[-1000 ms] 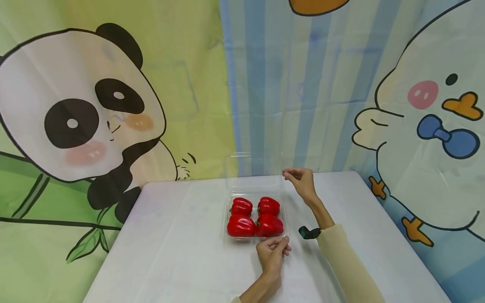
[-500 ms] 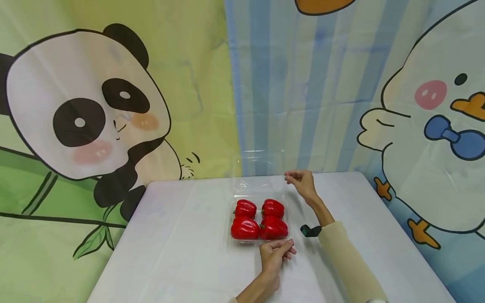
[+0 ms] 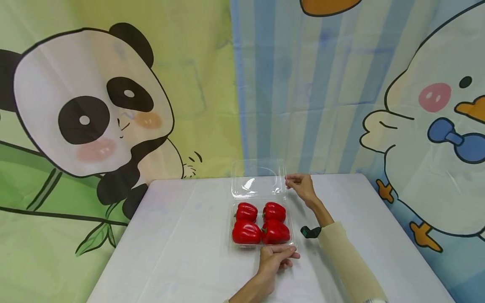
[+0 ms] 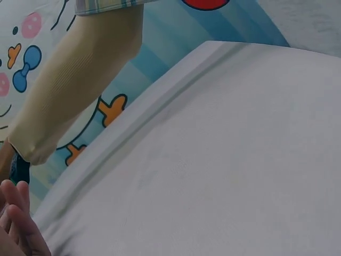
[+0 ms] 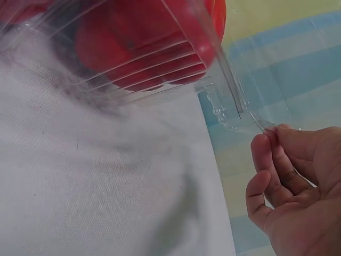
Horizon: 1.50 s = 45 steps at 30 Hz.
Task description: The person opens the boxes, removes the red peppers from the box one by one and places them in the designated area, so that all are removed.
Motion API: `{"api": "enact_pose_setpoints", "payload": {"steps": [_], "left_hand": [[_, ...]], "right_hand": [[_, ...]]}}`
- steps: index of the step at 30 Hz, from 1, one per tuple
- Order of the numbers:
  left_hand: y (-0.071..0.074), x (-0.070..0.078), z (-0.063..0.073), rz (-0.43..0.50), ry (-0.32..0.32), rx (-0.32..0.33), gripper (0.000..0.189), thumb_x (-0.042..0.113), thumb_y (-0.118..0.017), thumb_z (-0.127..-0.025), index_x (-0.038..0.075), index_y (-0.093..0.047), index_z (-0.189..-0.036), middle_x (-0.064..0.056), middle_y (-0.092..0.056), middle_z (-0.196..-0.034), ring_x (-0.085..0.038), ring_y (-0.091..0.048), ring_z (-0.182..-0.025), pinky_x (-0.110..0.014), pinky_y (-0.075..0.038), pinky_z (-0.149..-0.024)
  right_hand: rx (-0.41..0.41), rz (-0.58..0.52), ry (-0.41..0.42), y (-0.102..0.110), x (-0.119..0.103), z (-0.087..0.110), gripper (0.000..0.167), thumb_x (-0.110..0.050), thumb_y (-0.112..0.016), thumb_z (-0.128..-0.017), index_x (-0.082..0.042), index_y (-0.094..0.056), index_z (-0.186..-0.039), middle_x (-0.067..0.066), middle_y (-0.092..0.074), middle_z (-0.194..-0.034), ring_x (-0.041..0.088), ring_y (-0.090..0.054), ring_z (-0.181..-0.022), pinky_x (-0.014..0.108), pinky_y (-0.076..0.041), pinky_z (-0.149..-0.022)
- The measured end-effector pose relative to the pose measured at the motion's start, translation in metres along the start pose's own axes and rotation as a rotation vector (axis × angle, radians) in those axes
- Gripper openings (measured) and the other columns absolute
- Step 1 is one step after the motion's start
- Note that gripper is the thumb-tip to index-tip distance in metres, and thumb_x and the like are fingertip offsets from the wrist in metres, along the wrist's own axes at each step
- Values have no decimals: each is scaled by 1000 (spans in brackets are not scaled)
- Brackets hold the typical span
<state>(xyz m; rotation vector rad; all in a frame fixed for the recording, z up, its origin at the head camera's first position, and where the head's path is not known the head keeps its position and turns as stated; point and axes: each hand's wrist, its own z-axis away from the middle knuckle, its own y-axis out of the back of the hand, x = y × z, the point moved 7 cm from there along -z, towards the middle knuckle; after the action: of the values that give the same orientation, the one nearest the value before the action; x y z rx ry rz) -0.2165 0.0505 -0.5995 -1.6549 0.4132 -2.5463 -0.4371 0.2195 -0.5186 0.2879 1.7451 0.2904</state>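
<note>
A clear plastic clamshell box (image 3: pixel 230 229) stands on the table with several red bell peppers (image 3: pixel 246 232) in two rows inside. Its hinged lid (image 3: pixel 257 179) is raised at the far side. My right hand (image 3: pixel 301 186) pinches the lid's right edge between thumb and fingertips, as the right wrist view shows too, where the lid (image 5: pixel 264 80) looks thin and transparent. At the front rim, my left hand (image 3: pixel 270 263) holds the box near its right corner with thumb and forefinger. The left wrist view catches only the left fingers (image 4: pixel 26 229) at its lower left corner.
A white cloth covers the table (image 3: pixel 182 252). Behind it hangs a printed curtain (image 3: pixel 204 84) with a panda and a white bird. A small black device (image 3: pixel 310 232) sits at the right wrist, beside the beige sleeve (image 3: pixel 346 256).
The raised lid has tipped slightly down towards me, with my right hand on its edge. The box and my left hand have shifted slightly nearer. The head view has turned a little left.
</note>
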Motion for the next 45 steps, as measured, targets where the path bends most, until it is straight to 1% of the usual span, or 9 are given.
{"api": "enact_pose_setpoints", "payload": {"steps": [6,12,16,22,26,31,35,40,45], "left_hand": [[12,0,7,-100,31,-65,24,22,-83,-96,6,-85,-113,-6,-86,-98,-6,-66,-66,-17,-51,-65],[40,-4,12,-131,84,-119,20,15,-74,-102,4,-83,-117,-9,-85,-105,-7,-73,-72,-20,-61,-71],[64,1,15,-124,94,-202,23,14,-73,-104,1,-81,-121,-11,-85,-108,-8,-75,-76,-21,-63,-75],[110,17,29,-121,111,-437,30,10,-71,-104,-7,-75,-128,-9,-84,-109,-4,-73,-77,-18,-61,-73],[147,36,35,-177,104,-479,29,9,-69,-104,-9,-74,-127,-6,-85,-104,-3,-73,-73,-18,-61,-69],[192,69,29,-297,30,-328,35,15,-60,-111,-14,-70,-129,-5,-83,-96,-4,-72,-71,-19,-60,-66],[213,96,16,-364,-83,-66,45,27,-53,-116,-13,-71,-125,-4,-81,-89,-7,-72,-70,-20,-60,-67],[218,119,3,-349,-250,233,42,26,-58,-115,-12,-75,-114,-11,-79,-88,-11,-72,-67,-21,-61,-64],[211,131,-15,-355,-351,334,43,27,-62,-113,-13,-76,-110,-19,-79,-90,-14,-72,-68,-22,-62,-66]], "right_hand": [[4,15,-15,-2,2,1,27,-7,-68,-107,10,-73,-128,32,-77,-115,41,-77,-97,39,-66,-92],[-12,22,-58,-3,9,0,28,-10,-69,-108,7,-74,-129,28,-79,-114,31,-77,-92,34,-66,-87],[-7,30,-75,-2,12,0,28,-11,-68,-108,5,-75,-129,26,-80,-111,24,-76,-88,28,-64,-85],[-20,36,-103,-3,16,-1,26,-10,-66,-108,4,-75,-129,25,-80,-110,22,-75,-88,30,-61,-85],[-43,32,-121,-3,15,0,26,-10,-67,-108,4,-76,-127,24,-81,-111,25,-78,-90,36,-63,-90],[-82,27,-125,-6,13,-1,27,-14,-70,-107,7,-77,-124,24,-81,-112,29,-78,-92,46,-64,-97],[-70,22,-143,-6,17,0,28,-16,-72,-106,6,-78,-122,22,-82,-108,29,-77,-91,43,-64,-93],[-64,13,-157,-8,20,1,30,-16,-74,-106,9,-78,-120,26,-81,-106,25,-77,-84,37,-62,-85],[-64,20,-175,-11,25,-1,29,-16,-74,-105,9,-78,-119,24,-82,-103,28,-78,-86,31,-61,-79]]}}
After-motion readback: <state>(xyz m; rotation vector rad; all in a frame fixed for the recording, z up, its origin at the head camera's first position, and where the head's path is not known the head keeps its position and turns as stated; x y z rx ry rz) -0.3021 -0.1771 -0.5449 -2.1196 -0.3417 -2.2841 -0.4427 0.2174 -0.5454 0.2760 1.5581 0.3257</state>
